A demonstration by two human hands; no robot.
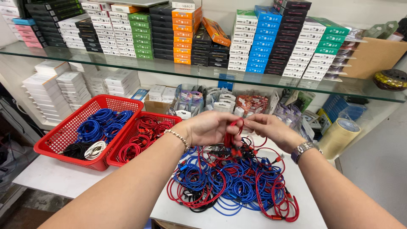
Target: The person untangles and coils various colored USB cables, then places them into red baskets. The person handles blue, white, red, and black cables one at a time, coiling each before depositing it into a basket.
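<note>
We hold a thin red cable between both hands — our left hand is closed around a looped bunch of it, and our right hand pinches the free end between fingertips. The cable hangs just above the tangled heap of red, blue and black cables on the white tabletop.

As we judge it, the sorting is partly done: left of the heap, the large red plastic basket already holds coiled blue, black and white cables, and the smaller red basket beside it holds coiled red cables. The heap itself is still big and knotted, so most of the work looks left.

Behind the heap stand small clear packets of cables and adapters. To its right sits a roll of tan tape. Above the heap, on the glass shelf, flat boxes are stacked in columns — black, white, green, orange and blue. Left of the baskets, below the shelf, rise piles of plain white boxes.
</note>
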